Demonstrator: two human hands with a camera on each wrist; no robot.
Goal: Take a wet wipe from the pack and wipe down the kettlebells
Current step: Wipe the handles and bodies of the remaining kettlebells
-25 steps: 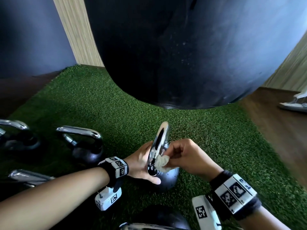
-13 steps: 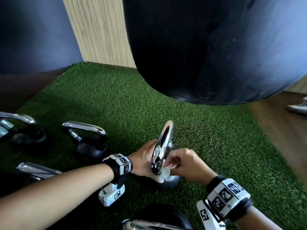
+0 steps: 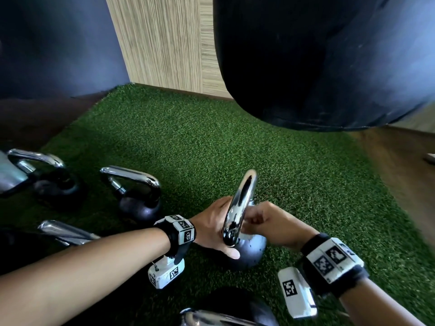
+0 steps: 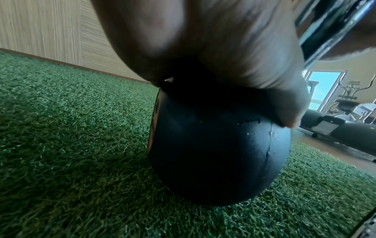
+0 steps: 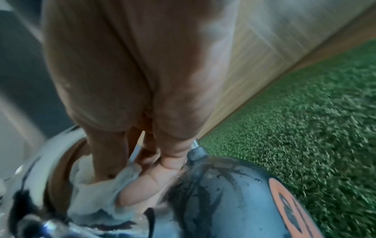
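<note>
A black kettlebell (image 3: 250, 254) with a chrome handle (image 3: 241, 203) stands on the green turf in front of me. My left hand (image 3: 211, 225) grips its left side, palm over the top of the ball (image 4: 219, 153) and thumb (image 4: 289, 116) curled across the front. My right hand (image 3: 267, 222) pinches a crumpled white wet wipe (image 5: 97, 193) and presses it where the handle meets the ball. Wet streaks show on the ball (image 5: 213, 193) beside an orange label (image 5: 291, 209). In the head view the wipe is mostly hidden behind the handle. The pack is not in view.
More chrome-handled kettlebells stand at the left (image 3: 138, 196) (image 3: 47, 177) (image 3: 68, 234), and one lies by my knees (image 3: 226, 312). A big black punching bag (image 3: 317, 62) hangs over the turf's far side. Wooden floor (image 3: 400, 175) borders the right; gym machines (image 4: 346, 99) stand beyond.
My right hand has rubbed the wipe down the lower end of the handle to its base. The left hand has kept its hold on the ball. My head view has swung right.
</note>
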